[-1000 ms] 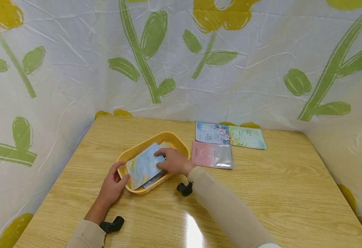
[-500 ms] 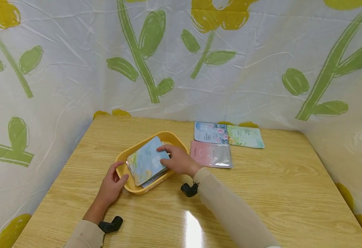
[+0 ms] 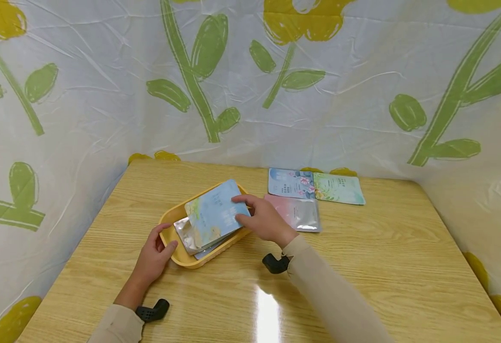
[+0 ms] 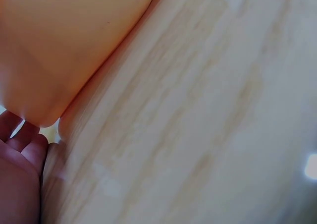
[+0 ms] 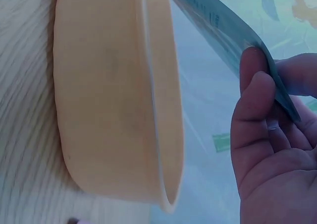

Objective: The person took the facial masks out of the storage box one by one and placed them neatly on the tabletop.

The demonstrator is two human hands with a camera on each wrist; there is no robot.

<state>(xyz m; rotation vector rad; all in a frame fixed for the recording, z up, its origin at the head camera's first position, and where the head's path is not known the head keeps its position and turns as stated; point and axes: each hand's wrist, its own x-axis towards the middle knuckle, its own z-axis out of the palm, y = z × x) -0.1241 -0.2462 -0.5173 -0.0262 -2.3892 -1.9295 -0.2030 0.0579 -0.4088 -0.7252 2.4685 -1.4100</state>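
In the head view my right hand (image 3: 267, 220) pinches the right end of a light blue face mask packet (image 3: 213, 212), which is tilted over a yellow plastic basket (image 3: 187, 263). The right wrist view shows the thumb (image 5: 255, 100) and fingers on either side of that packet (image 5: 213, 26), beside the basket wall (image 5: 104, 95). My left hand (image 3: 153, 250) grips the basket's left end, thumb at the near side and fingers at the rim. Inside the basket lies a silver packet (image 3: 184, 232), partly covered by the blue one; another packet edge shows below.
Right of the basket, three packets lie flat on the wooden table (image 3: 362, 267): a blue floral packet (image 3: 290, 183), a green packet (image 3: 340, 189) and a pink and silver packet (image 3: 299, 214). Flower-printed cloth (image 3: 340, 119) hangs behind the table.
My right hand has drawn the blue packet up and to the right, uncovering the silver packet beneath. The left hand has kept its hold on the basket.
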